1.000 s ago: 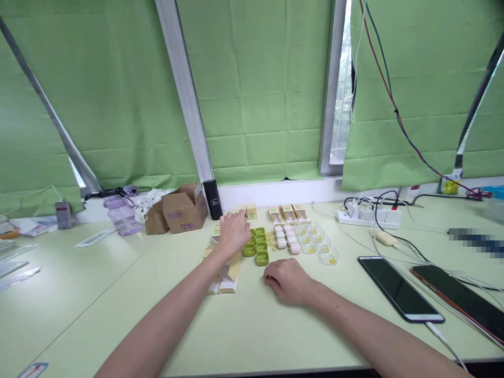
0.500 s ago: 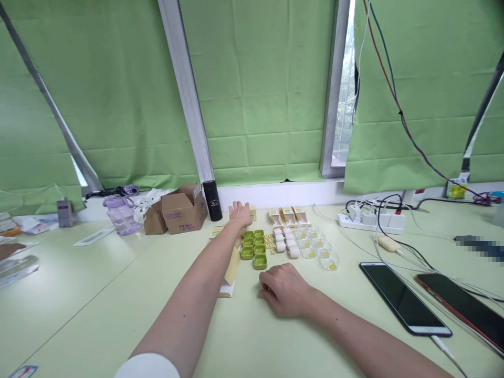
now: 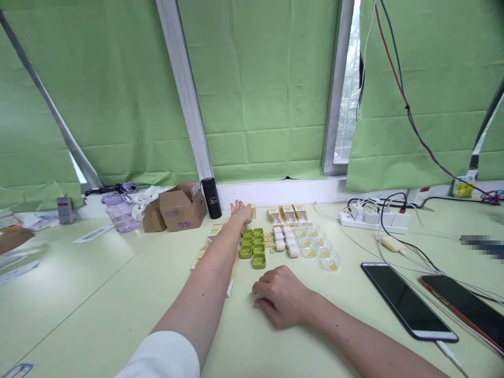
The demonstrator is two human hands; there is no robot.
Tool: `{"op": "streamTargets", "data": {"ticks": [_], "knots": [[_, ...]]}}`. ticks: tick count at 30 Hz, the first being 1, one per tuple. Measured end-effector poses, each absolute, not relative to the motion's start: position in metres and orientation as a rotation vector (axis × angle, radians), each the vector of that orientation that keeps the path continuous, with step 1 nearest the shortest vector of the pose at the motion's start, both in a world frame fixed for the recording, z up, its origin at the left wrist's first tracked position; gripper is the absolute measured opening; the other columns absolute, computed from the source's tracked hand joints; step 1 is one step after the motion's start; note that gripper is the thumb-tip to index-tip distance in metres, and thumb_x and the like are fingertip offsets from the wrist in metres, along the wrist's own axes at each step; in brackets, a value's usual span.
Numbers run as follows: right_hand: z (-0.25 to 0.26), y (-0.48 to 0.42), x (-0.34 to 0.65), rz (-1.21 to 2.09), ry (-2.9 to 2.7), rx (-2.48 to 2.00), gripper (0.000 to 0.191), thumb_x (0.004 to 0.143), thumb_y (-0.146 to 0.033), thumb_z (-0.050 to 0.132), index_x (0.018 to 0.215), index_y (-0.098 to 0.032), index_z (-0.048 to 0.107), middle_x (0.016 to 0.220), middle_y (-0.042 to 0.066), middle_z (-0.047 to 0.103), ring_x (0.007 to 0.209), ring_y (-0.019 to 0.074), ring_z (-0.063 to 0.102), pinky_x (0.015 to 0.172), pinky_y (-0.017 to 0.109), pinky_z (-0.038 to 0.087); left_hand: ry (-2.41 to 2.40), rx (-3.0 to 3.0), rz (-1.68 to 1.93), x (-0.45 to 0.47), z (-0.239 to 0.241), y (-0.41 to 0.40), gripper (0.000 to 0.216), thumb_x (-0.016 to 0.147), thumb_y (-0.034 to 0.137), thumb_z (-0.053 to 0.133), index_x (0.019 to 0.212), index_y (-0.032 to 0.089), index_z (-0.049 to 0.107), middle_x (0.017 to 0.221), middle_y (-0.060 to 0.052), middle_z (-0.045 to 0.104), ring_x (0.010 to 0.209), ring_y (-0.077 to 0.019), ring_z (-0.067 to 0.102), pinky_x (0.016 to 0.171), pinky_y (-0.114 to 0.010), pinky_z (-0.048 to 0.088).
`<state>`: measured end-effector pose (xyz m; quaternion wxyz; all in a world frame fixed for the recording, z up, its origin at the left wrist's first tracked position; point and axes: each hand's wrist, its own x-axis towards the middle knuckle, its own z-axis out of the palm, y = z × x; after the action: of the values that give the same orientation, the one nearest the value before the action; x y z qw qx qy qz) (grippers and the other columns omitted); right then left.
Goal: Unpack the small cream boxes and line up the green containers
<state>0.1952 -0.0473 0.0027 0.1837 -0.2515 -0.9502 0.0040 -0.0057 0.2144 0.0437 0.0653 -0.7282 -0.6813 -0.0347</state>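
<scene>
My left hand (image 3: pixel 240 212) reaches far across the table with its fingers stretched out, beside a small yellow and white carton (image 3: pixel 253 211). Whether it touches the carton I cannot tell. Beneath and beside my left forearm lie more flat cartons (image 3: pixel 214 231), partly hidden. My right hand (image 3: pixel 281 295) rests on the table with loosely curled fingers, the thumb apart and nothing visible between. Just beyond it stand rows of small green square cups (image 3: pixel 259 261), yellow tabs (image 3: pixel 269 240), pale pink blocks (image 3: pixel 293 251) and clear containers with yellow spots (image 3: pixel 329 260).
Open cartons (image 3: pixel 289 215) stand behind the rows. At the back left are a black cylinder (image 3: pixel 211 198), a cardboard box (image 3: pixel 182 211) and a purple bottle (image 3: pixel 121 212). Two phones (image 3: pixel 409 299), cables and a power strip (image 3: pixel 374 221) lie right. Another person's hand (image 3: pixel 16 240) shows at the left edge.
My left forearm has shifted slightly right, uncovering more of the cartons on its left. My right thumb has parted from the fingers. Another person's hand has appeared at the left edge.
</scene>
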Motion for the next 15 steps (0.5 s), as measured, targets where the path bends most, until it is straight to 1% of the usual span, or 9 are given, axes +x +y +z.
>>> {"op": "streamTargets", "data": {"ticks": [3, 5, 7, 9, 12, 15], "knots": [[0.003, -0.046, 0.196, 0.013, -2.678, -0.715, 0.012, 0.089, -0.030, 0.058, 0.081, -0.021, 0.059, 0.074, 0.002, 0.069, 0.065, 0.0157, 0.057, 0.058, 0.032, 0.017, -1.988, -2.262, -0.138, -0.002, 0.041, 0.212, 0.067, 0.077, 0.022, 0.067, 0.141, 0.017, 0.047, 0.157, -0.023, 0.043, 0.155, -0.0409, 0.021, 0.122, -0.060, 0.014], [0.003, -0.045, 0.196, 0.005, -2.673, -0.712, 0.012, 0.089, -0.029, 0.058, 0.081, -0.021, 0.059, 0.074, 0.002, 0.069, 0.064, 0.0157, 0.057, 0.058, 0.032, 0.017, -1.949, -2.292, -0.166, 0.002, 0.040, 0.209, 0.065, 0.080, 0.020, 0.064, 0.142, 0.016, 0.044, 0.155, -0.022, 0.047, 0.156, -0.0372, 0.020, 0.123, -0.057, 0.014], [0.003, -0.046, 0.197, -0.004, -2.669, -0.707, 0.012, 0.089, -0.029, 0.058, 0.081, -0.021, 0.060, 0.073, 0.001, 0.068, 0.064, 0.0156, 0.056, 0.058, 0.032, 0.018, -1.930, -2.308, -0.197, 0.005, 0.040, 0.206, 0.058, 0.083, 0.019, 0.062, 0.138, 0.015, 0.045, 0.144, -0.021, 0.057, 0.152, -0.0364, 0.028, 0.121, -0.056, 0.018], [0.002, -0.046, 0.197, -0.007, -2.670, -0.700, 0.012, 0.089, -0.030, 0.059, 0.081, -0.021, 0.061, 0.074, 0.001, 0.069, 0.064, 0.0156, 0.056, 0.058, 0.032, 0.019, -1.913, -2.318, -0.243, 0.008, 0.042, 0.201, 0.050, 0.083, 0.018, 0.062, 0.131, 0.015, 0.049, 0.132, -0.021, 0.064, 0.144, -0.0368, 0.037, 0.117, -0.054, 0.024], [0.002, -0.044, 0.200, -0.014, -2.656, -0.707, 0.009, 0.089, -0.028, 0.059, 0.083, -0.021, 0.062, 0.074, 0.001, 0.069, 0.064, 0.0159, 0.057, 0.058, 0.032, 0.021, -1.875, -2.343, -0.350, 0.012, 0.050, 0.192, 0.041, 0.082, 0.017, 0.065, 0.121, 0.016, 0.053, 0.124, -0.020, 0.067, 0.134, -0.0355, 0.044, 0.113, -0.048, 0.030], [0.004, -0.039, 0.207, -0.034, -2.591, -0.728, 0.007, 0.089, -0.026, 0.059, 0.087, -0.022, 0.064, 0.074, 0.002, 0.070, 0.065, 0.0166, 0.058, 0.059, 0.031, 0.022, -1.839, -2.375, -0.496, 0.016, 0.064, 0.179, 0.038, 0.087, 0.019, 0.064, 0.122, 0.017, 0.051, 0.126, -0.016, 0.064, 0.129, -0.0330, 0.047, 0.108, -0.043, 0.037]]}}
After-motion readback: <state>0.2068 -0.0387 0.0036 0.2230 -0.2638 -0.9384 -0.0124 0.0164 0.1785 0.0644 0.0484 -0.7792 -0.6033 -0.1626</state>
